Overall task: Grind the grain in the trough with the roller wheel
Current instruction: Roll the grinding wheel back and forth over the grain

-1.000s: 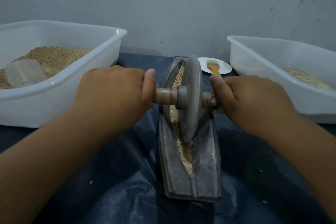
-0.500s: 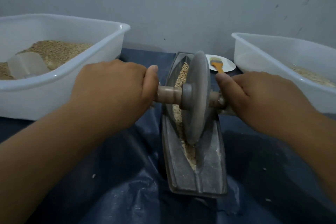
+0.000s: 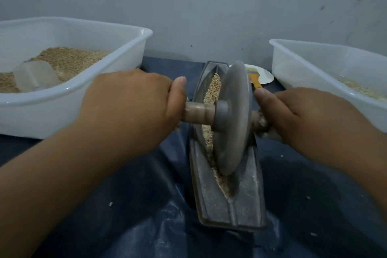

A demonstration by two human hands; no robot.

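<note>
Upright grey roller wheel (image 3: 232, 119) in grain-filled trough (image 3: 209, 205)

left hand (image 3: 129, 107): bare, no glove | right hand (image 3: 310, 119): bare | forearms: unsleeved | short nails

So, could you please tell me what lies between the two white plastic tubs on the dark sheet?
In the head view, the grey metal trough of grain and its grey roller wheel, with a small white plate behind.
</note>
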